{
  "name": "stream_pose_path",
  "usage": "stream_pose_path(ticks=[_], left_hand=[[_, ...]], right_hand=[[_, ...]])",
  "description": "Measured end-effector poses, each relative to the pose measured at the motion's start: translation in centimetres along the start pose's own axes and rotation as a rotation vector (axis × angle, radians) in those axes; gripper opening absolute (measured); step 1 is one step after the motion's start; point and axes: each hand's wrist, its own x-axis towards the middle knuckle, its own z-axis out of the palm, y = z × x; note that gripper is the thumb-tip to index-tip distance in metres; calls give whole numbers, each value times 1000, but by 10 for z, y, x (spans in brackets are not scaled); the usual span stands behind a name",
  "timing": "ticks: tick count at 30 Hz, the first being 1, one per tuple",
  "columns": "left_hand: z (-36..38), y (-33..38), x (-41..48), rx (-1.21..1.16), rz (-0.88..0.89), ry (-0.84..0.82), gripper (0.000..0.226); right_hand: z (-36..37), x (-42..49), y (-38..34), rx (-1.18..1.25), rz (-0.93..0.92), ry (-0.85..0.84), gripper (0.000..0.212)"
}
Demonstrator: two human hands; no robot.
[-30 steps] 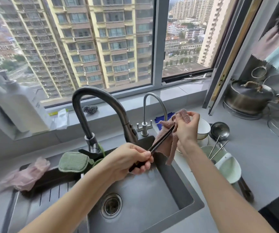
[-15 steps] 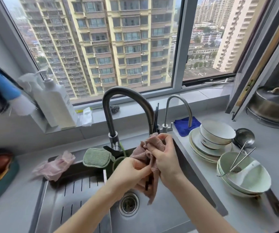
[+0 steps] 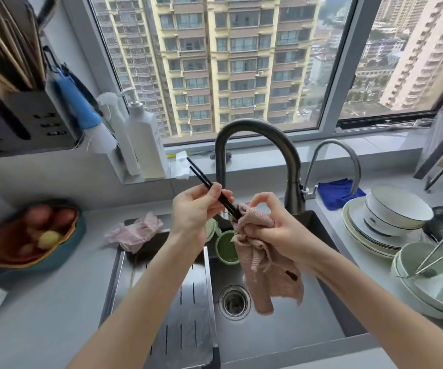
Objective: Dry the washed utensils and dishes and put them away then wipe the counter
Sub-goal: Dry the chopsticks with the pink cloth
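Above the sink (image 3: pixel 289 331), a pair of black chopsticks (image 3: pixel 201 178) is pinched between the curled fingers of the left hand (image 3: pixel 196 206), free ends pointed toward eleven o'clock. Their lower ends are wrapped in a pink cloth (image 3: pixel 271 272), which is gripped by the right hand (image 3: pixel 276 227), fingers closed round the bunched fabric; the rest hangs toward six o'clock. Stacked plates and bowls (image 3: pixel 391 211) are seen at three o'clock, a utensil holder (image 3: pixel 28 123) at ten o'clock.
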Motion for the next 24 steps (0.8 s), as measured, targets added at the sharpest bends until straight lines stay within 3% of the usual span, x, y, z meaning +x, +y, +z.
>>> stream_pose_path(ticks=[3, 6, 12, 15, 18, 21, 24], left_hand=[[-17, 5, 11, -106, -69, 161, 3], [-31, 0, 18, -135, -111, 208, 17], [-45, -3, 18, -228, -179, -80, 15], [-51, -5, 20, -216, -152, -28, 12], [-59, -6, 24, -165, -183, 77, 10], [-70, -3, 29, -154, -186, 143, 9], [-70, -5, 29, -100, -180, 148, 8]], right_hand=[[3, -3, 13, -46, 50, 24, 34], [7, -2, 21, -6, 81, 64, 28], [15, 11, 20, 319, 206, 14, 22], [14, 15, 24, 368, 254, -26, 32], [13, 17, 32, 221, 234, -6, 22], [8, 15, 30, 32, 149, 117, 17], [21, 24, 18, -343, -27, 183, 9]])
